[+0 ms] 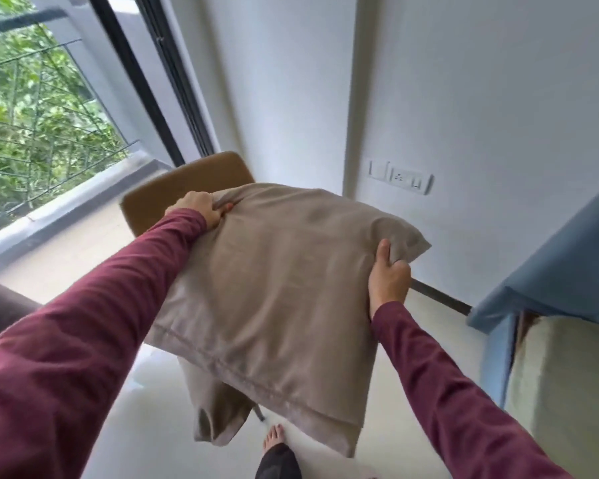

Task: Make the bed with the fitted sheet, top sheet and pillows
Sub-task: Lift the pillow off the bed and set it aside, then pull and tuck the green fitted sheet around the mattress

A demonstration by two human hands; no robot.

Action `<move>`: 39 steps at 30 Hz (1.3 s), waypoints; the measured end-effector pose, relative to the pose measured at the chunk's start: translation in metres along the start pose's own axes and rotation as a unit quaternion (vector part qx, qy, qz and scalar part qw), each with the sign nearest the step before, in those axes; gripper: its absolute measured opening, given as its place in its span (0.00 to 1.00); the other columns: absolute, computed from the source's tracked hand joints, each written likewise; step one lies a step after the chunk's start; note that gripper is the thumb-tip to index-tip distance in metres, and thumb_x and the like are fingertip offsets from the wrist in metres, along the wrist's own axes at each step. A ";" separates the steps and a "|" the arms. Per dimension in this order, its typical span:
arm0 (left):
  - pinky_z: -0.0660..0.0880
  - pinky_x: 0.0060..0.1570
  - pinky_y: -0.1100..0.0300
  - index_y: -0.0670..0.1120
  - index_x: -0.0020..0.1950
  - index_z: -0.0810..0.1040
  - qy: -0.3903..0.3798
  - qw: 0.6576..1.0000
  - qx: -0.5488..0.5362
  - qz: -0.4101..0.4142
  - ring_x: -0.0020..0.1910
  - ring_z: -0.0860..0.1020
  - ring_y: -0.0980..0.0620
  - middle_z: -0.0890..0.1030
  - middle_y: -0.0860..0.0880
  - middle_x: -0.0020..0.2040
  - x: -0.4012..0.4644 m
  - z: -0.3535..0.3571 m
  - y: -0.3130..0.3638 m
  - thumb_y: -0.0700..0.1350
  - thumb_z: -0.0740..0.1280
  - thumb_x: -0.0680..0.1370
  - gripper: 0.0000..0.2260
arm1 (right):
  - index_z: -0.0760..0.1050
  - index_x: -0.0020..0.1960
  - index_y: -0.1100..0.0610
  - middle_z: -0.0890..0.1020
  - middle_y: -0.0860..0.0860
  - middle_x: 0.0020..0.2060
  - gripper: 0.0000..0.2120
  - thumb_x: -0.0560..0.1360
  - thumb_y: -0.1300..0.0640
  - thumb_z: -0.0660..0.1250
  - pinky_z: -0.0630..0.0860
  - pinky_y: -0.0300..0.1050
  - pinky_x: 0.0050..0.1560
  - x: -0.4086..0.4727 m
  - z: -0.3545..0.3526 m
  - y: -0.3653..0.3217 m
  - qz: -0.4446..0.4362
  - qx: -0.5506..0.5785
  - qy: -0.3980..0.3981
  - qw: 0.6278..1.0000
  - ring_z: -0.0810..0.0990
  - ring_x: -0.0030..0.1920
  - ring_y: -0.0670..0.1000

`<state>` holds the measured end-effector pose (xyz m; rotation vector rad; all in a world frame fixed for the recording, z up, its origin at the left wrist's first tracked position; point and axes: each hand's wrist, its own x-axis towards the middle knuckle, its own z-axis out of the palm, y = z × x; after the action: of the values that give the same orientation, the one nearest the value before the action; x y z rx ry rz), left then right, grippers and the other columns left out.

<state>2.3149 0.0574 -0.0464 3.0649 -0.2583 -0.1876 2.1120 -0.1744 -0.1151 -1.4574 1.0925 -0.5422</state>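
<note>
Gripping a taupe pillow (274,271) at its far corners, the left hand (198,207) and right hand (388,274) pinched bunched fabric in curled fingers, holding it in the air above a brown chair (187,184); the pillow step appeared under way, and carrying it right to the blue-sheeted bed (567,271) seemingly came next, a taupe cloth (215,406) draped beneath

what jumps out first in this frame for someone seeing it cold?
The taupe pillow fills the centre, held up off the floor over a brown chair by two maroon-sleeved arms. The left hand bunches the far left corner in its grip, and the right hand pinches the right edge. At the right edge, a blue sheet drapes over the mattress corner; a big window sits top left.
</note>
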 end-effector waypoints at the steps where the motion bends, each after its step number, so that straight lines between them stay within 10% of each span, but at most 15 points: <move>1: 0.74 0.55 0.46 0.43 0.58 0.78 0.013 1.000 0.008 -0.006 0.54 0.77 0.38 0.79 0.39 0.56 0.007 -0.002 -0.016 0.64 0.57 0.77 0.27 | 0.76 0.53 0.70 0.80 0.66 0.52 0.28 0.80 0.43 0.57 0.72 0.50 0.57 -0.008 0.018 0.001 -0.005 -0.007 -0.007 1.000 0.78 0.54 0.63; 6: 0.70 0.62 0.49 0.44 0.65 0.75 -0.008 0.998 0.001 -0.063 0.62 0.74 0.38 0.76 0.39 0.64 0.054 0.006 -0.090 0.62 0.55 0.79 0.26 | 0.74 0.59 0.70 0.79 0.65 0.57 0.25 0.82 0.48 0.55 0.67 0.44 0.57 -0.045 0.095 0.040 0.025 -0.163 -0.190 0.968 0.76 0.60 0.62; 9: 0.61 0.71 0.53 0.47 0.75 0.64 -0.122 0.990 -0.032 -0.061 0.71 0.65 0.40 0.65 0.41 0.74 0.067 0.038 -0.111 0.58 0.53 0.81 0.25 | 0.74 0.54 0.57 0.78 0.55 0.49 0.17 0.80 0.44 0.57 0.75 0.44 0.51 -0.054 0.133 0.096 0.087 -0.349 -0.420 0.833 0.78 0.47 0.54; 12: 0.52 0.72 0.57 0.48 0.78 0.54 -0.259 0.966 0.008 0.001 0.75 0.57 0.44 0.56 0.43 0.77 0.051 0.094 -0.103 0.57 0.50 0.83 0.26 | 0.58 0.75 0.51 0.73 0.50 0.66 0.26 0.80 0.44 0.56 0.72 0.41 0.50 -0.064 0.153 0.135 0.133 -0.445 -0.533 0.707 0.78 0.55 0.51; 15: 0.53 0.72 0.55 0.48 0.78 0.52 -0.362 0.930 0.037 0.049 0.76 0.55 0.42 0.51 0.43 0.78 0.032 0.165 -0.095 0.55 0.50 0.83 0.25 | 0.48 0.79 0.49 0.67 0.48 0.71 0.30 0.81 0.45 0.56 0.76 0.46 0.56 -0.067 0.163 0.133 0.138 -0.408 -0.519 0.738 0.77 0.57 0.51; 20: 0.56 0.73 0.49 0.52 0.79 0.47 -0.361 0.928 0.077 0.051 0.74 0.56 0.35 0.45 0.41 0.78 0.029 0.192 -0.069 0.62 0.50 0.81 0.29 | 0.56 0.77 0.54 0.68 0.39 0.40 0.27 0.81 0.50 0.58 0.64 0.31 0.37 -0.023 0.160 0.117 0.102 -0.373 -0.431 0.815 0.64 0.35 0.38; 24: 0.55 0.73 0.48 0.47 0.79 0.48 -0.384 0.909 0.155 0.052 0.76 0.52 0.39 0.49 0.38 0.77 0.042 0.190 -0.051 0.62 0.48 0.81 0.31 | 0.60 0.76 0.53 0.72 0.50 0.56 0.26 0.80 0.50 0.58 0.68 0.39 0.56 0.009 0.127 0.107 0.115 -0.343 -0.351 0.864 0.72 0.51 0.48; 39: 0.55 0.73 0.51 0.47 0.79 0.48 -0.330 0.852 0.231 0.333 0.76 0.56 0.42 0.47 0.43 0.78 -0.015 0.166 0.221 0.55 0.55 0.82 0.29 | 0.58 0.76 0.55 0.68 0.54 0.71 0.26 0.80 0.49 0.58 0.68 0.42 0.63 0.063 -0.106 0.101 0.214 -0.225 -0.174 0.934 0.72 0.66 0.55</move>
<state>2.2431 -0.1661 -0.1941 2.9434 -1.5582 -1.2800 2.0209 -0.2704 -0.2031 -1.5581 1.2437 0.2898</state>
